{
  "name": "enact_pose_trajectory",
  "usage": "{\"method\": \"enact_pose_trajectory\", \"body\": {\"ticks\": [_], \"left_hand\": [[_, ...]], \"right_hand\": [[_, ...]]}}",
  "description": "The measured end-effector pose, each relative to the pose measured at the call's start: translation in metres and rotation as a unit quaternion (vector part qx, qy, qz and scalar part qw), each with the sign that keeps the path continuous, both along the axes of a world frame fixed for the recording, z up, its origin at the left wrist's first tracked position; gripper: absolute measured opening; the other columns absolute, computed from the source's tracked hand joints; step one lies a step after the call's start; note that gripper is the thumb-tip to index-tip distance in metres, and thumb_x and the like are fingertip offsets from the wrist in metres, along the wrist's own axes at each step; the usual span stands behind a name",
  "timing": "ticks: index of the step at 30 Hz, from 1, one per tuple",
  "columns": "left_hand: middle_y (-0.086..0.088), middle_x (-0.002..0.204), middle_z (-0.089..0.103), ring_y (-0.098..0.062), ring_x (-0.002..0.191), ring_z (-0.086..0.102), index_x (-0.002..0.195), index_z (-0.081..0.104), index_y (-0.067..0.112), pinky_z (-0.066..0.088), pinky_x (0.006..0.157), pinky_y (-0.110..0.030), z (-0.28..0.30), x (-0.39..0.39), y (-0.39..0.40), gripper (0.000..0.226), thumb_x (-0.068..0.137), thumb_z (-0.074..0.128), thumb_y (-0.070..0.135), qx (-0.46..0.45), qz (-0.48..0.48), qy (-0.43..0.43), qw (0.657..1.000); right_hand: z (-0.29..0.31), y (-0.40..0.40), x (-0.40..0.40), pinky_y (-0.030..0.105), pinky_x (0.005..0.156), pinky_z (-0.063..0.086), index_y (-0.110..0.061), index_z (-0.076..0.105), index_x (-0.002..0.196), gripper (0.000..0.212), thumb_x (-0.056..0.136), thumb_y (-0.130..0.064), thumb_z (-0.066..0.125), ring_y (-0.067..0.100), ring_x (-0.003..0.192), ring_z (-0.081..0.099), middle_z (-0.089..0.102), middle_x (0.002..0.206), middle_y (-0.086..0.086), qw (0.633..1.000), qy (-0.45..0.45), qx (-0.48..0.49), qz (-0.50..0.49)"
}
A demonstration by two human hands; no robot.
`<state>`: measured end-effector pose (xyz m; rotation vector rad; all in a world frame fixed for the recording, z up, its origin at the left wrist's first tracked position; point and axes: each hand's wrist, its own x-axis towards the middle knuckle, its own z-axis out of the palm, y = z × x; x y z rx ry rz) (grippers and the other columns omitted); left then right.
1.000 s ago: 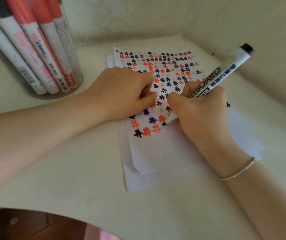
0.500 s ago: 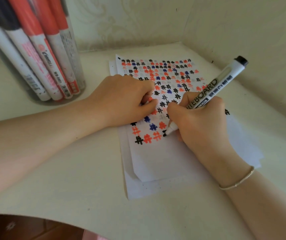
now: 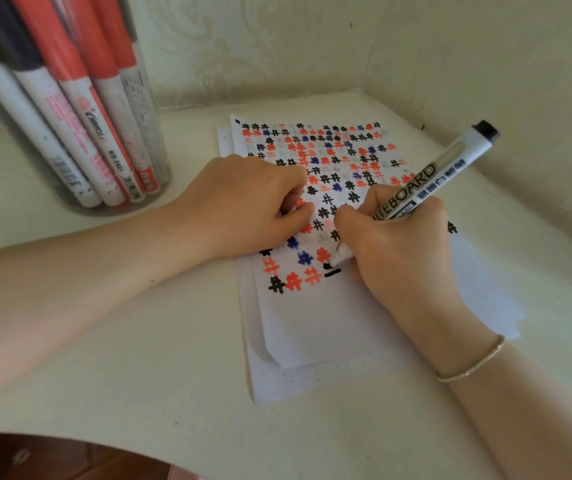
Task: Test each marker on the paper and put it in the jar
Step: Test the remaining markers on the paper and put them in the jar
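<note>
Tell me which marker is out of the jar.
The black-capped marker gripped in the right hand, tip on the paper; the others stand in the jar.

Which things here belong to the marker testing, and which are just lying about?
Job:
marker in right hand
paper, held by left hand
jar of markers

Lying about:
bracelet
sheet underneath
</note>
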<state>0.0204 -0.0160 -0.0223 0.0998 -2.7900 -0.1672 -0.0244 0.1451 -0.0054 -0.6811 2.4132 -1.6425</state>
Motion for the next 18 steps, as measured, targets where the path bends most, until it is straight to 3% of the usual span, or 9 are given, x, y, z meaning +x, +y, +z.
{"method": "enact_pose_trajectory", "body": {"ticks": [7,13,18], "left_hand": [[0.010,0.056,0.046,-0.004,0.049,0.042,0.071,0.041,0.025,0.026,0.048,-0.022,-0.0017,-0.0020,-0.0005,0.026,0.089,0.044,0.044,-0.001,0.000,0.001,1.000],[0.010,0.055,0.045,-0.004,0.048,0.041,0.071,0.042,0.025,0.024,0.047,-0.022,-0.0020,-0.0022,-0.0002,0.026,0.089,0.043,0.045,-0.004,-0.005,0.006,1.000],[0.009,0.057,0.048,-0.005,0.051,0.044,0.072,0.043,0.025,0.031,0.049,-0.022,-0.0012,-0.0019,-0.0004,0.027,0.088,0.038,0.046,-0.004,-0.004,0.003,1.000]], "right_hand": [[-0.0025,0.0002,-0.0049,0.023,0.041,0.028,0.018,0.044,0.069,0.019,0.072,0.002,0.054,0.022,0.052,0.031,0.052,0.069,0.040,1.000,-0.008,-0.017,-0.023],[-0.0062,-0.0002,-0.0055,0.018,0.037,0.024,0.017,0.046,0.070,0.018,0.074,0.002,0.055,0.015,0.045,0.027,0.040,0.056,0.025,1.000,0.015,-0.008,-0.022],[-0.0052,-0.0008,-0.0039,0.026,0.047,0.031,0.017,0.042,0.067,0.017,0.072,0.004,0.050,0.024,0.053,0.038,0.048,0.067,0.042,1.000,0.005,-0.009,-0.008]]}}
